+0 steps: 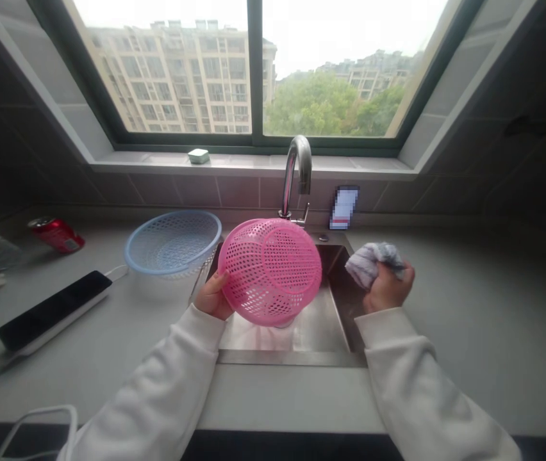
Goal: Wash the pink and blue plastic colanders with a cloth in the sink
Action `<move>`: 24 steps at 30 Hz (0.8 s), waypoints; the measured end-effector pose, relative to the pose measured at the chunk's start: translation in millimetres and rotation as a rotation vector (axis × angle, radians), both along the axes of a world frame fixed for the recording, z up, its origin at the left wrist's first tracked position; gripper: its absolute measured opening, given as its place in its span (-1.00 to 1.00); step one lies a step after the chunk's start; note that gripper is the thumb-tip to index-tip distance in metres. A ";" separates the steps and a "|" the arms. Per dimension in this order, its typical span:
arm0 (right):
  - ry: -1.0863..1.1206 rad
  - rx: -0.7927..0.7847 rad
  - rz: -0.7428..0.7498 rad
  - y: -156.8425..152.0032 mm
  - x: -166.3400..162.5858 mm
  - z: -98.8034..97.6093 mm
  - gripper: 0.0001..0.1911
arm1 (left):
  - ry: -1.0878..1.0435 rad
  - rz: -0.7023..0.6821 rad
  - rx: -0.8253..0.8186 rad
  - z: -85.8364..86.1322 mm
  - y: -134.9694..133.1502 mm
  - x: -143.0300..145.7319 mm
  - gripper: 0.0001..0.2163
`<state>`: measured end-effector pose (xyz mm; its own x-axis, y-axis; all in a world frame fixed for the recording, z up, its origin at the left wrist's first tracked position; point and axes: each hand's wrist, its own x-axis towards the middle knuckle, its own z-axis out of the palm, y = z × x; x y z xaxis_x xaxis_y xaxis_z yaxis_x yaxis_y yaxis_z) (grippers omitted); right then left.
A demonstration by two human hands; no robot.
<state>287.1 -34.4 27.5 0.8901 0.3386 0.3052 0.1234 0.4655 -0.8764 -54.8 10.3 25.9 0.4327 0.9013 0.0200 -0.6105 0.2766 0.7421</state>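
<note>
My left hand (212, 296) grips the rim of a pink perforated colander (270, 270), held tilted over the steel sink (321, 333) with its underside turned toward me. My right hand (387, 288) is closed around a crumpled grey-white cloth (372, 261), held above the sink's right edge, a little apart from the colander. Both arms wear white sleeves.
A curved tap (297, 168) rises behind the sink. A blue colander (173, 242) sits on the counter to the left, with a black power strip (52, 310), white cables and a red can (56, 233) farther left. A phone (344, 207) leans against the back wall. A small dish (198, 155) rests on the windowsill.
</note>
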 end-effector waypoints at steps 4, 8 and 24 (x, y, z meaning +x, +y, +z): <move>-0.574 -0.148 -0.079 -41.4 -27.4 32.6 -0.63 | 0.048 -0.070 0.095 1.8 -9.6 10.1 -0.52; -1.239 -0.154 0.189 -72.4 -101.5 45.9 -0.69 | 0.156 -0.075 0.225 -2.5 -22.8 26.4 -0.53; -1.197 -0.495 0.365 -16.7 -96.0 97.9 -0.67 | 0.545 -0.254 0.519 17.7 -44.6 16.3 -0.47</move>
<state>191.1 -51.0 125.3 0.0006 0.7976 0.6032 0.8636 0.3037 -0.4024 -38.5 -34.3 43.5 0.6936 0.7072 0.1368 -0.0887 -0.1045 0.9906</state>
